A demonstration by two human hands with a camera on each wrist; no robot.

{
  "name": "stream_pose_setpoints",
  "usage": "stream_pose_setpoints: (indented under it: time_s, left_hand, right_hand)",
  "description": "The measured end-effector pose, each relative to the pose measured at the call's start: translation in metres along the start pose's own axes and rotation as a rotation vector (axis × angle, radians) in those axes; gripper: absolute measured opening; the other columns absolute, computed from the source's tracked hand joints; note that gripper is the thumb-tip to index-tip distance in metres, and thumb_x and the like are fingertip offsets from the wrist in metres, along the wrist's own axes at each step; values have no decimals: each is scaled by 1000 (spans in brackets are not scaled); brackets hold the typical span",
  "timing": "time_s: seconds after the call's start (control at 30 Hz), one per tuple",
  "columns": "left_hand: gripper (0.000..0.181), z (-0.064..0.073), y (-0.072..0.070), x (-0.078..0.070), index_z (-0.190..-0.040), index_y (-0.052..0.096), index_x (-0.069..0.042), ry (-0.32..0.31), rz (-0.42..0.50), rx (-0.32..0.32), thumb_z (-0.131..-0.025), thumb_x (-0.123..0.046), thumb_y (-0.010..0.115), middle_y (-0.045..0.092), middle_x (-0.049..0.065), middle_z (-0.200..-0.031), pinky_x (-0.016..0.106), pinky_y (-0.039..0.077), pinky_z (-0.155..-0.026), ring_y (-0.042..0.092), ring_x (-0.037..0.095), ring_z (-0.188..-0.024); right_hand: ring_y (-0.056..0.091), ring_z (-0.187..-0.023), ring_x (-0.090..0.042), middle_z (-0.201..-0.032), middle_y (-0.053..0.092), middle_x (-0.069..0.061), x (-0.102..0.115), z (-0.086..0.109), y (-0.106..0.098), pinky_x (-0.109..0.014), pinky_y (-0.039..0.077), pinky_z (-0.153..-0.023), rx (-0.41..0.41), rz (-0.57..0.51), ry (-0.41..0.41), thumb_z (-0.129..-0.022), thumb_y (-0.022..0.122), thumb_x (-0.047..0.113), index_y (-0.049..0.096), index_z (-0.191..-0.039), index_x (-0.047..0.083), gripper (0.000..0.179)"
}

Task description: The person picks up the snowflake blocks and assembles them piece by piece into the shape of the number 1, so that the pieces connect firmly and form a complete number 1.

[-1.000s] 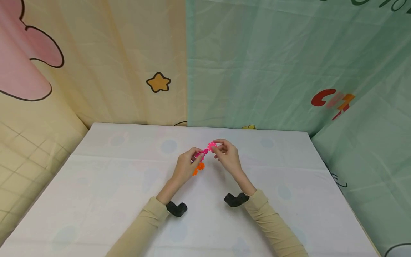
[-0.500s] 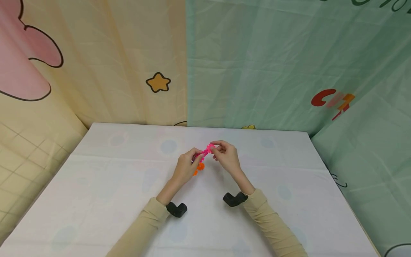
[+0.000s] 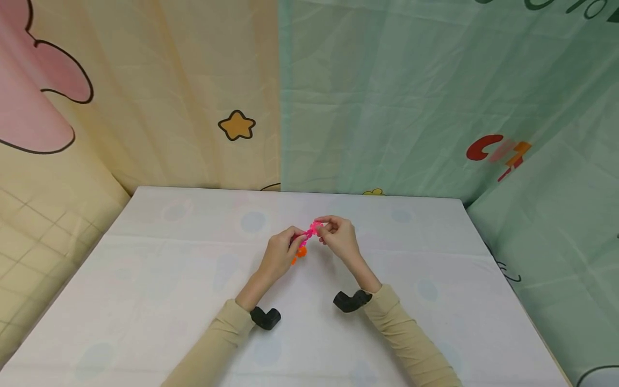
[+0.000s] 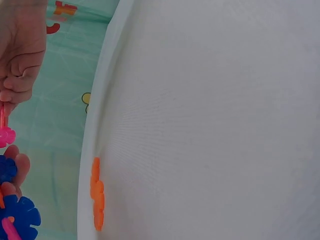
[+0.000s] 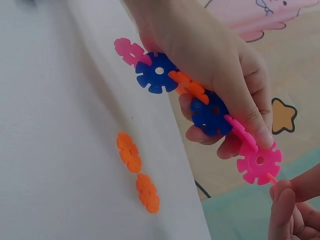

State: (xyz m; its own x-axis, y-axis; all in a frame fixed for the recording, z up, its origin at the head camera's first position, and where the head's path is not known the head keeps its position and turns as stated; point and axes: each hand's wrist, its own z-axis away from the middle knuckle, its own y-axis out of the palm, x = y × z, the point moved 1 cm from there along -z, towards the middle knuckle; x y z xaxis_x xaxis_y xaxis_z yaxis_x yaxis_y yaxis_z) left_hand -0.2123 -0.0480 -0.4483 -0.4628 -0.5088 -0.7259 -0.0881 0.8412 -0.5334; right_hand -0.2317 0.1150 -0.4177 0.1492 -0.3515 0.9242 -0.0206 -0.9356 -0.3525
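Note:
My left hand [image 3: 278, 252] holds a chain of slotted plastic snowflake discs [image 5: 212, 122], gripped near its far end with thumb and fingers. In the right wrist view the chain runs pink, blue, orange, blue, then pink discs at the tip. Between thumb and fingertips, my right hand [image 3: 341, 239] pinches another pink snowflake disc [image 3: 316, 227]. Seen edge-on, this disc meets the rim of the chain's end disc [image 5: 247, 167]; most of it is hidden by the fingers. Below the chain, two orange snowflake discs [image 5: 132, 162] lie on the table close together.
A white cloth with pale dots covers the table [image 3: 193, 322]. Behind it hang a yellow curtain [image 3: 184, 80] and a green curtain [image 3: 387, 97]. Each wrist wears a black camera mount, the left mount [image 3: 266, 318] and the right mount [image 3: 350, 301].
My right hand has moved slightly left and down, bringing its pink disc from apart to against the chain's end. The left hand has hardly moved; the head view has shifted slightly.

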Motion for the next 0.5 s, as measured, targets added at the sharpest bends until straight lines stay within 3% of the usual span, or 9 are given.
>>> stream_pose_setpoints:
  time_s: [0.1,0.33,0.5]
  left_hand:
    - [12,1,0,1,-95,65,-4,6,-14,-4,-92,-15,64,61,7,-69,17,43,-52,48,9,-56]
    - [12,3,1,4,-95,65,-4,18,-29,3,-91,-15,64,60,5,-68,17,44,-52,48,8,-55]
    - [12,4,2,4,-95,64,-3,29,-41,5,-91,-14,65,60,4,-68,17,45,-53,48,8,-55]
  right_hand:
    - [63,-61,-35,-63,62,-10,-2,1,2,-22,47,-52,-3,-16,18,-87,63,2,71,-100,0,16]
    - [60,-54,-24,-60,58,-2,-7,2,5,-21,46,-52,-9,-47,66,-87,63,3,71,-101,-1,17]
    - [62,-61,-33,-60,57,0,-9,5,6,-20,49,-54,-5,-88,98,-88,62,3,69,-103,-2,18]
